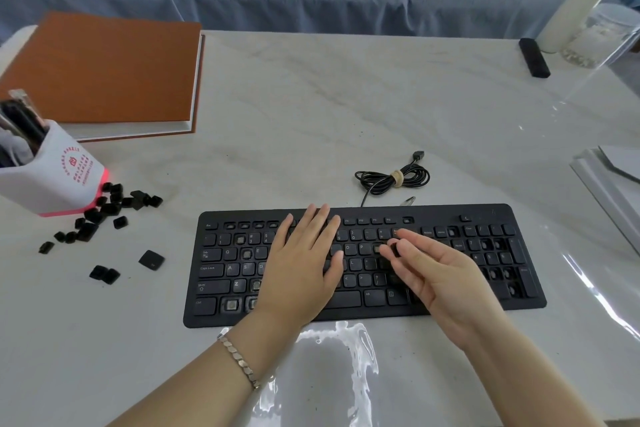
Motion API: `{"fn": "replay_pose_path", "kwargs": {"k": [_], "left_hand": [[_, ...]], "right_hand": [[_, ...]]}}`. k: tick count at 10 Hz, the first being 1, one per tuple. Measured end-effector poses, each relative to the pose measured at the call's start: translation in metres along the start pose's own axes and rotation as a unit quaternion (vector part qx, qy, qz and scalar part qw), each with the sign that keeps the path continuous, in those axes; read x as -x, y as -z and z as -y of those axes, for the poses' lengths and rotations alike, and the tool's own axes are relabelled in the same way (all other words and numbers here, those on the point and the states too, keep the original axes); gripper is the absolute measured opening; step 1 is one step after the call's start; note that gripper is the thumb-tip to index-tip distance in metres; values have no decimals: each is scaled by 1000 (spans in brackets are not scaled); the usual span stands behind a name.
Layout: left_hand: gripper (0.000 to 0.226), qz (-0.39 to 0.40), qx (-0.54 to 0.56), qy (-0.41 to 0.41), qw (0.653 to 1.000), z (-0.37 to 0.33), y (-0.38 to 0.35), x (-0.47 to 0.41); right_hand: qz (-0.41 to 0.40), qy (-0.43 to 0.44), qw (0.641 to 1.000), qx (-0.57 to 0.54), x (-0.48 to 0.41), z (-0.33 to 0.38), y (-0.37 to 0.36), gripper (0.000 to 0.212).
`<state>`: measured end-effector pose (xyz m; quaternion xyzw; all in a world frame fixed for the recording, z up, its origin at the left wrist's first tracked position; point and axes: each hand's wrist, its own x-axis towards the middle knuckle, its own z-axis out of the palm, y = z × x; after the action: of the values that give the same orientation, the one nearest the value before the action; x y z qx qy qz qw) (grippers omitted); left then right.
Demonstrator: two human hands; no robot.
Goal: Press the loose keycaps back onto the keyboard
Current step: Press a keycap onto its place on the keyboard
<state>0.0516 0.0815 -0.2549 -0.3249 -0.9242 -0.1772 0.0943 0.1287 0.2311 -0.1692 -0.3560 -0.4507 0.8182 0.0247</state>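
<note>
As seen from the head camera, the black keyboard lies on the marble table with several switch sockets uncovered. Left hand: flat on the middle key rows, fingers straight and close together. Right hand: thumb and index finger pinch 1 black keycap at an open socket right of the P key (remaining fingers relaxed). Loose keycaps lie scattered left of the keyboard, beside the white pen holder.

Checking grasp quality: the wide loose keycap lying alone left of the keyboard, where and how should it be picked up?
Pinch the wide keycap across its short span, by the long edges, from above. It lies flat with nothing touching it, so both edges are free.
</note>
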Motion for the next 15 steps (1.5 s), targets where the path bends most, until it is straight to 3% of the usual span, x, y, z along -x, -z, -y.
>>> {"fn": "replay_pose_path", "kwargs": {"k": [4,6,8,10,12,13,15], "left_hand": [[48,5,2,1,1000,0,0,-1],[47,5,-2,-5,1000,1,-1,0],[48,12,12,-2,1000,1,-1,0],[48,19,9,2,1000,2,1,1],[48,22,11,2,1000,1,1,-1],[48,21,11,2,1000,1,1,0],[48,9,16,-1,1000,2,0,0]], "right_hand": [[32,17,998,56,3,-1,4,19],[26,86,991,101,7,-4,1,20],[45,259,950,168,14,-6,-6,44],[55,330,920,203,17,-9,-8,45],[57,345,912,213,18,-10,-7,39],[57,360,898,246,15,-12,-2,51],[15,395,845,360,8,-14,9,32]]}}
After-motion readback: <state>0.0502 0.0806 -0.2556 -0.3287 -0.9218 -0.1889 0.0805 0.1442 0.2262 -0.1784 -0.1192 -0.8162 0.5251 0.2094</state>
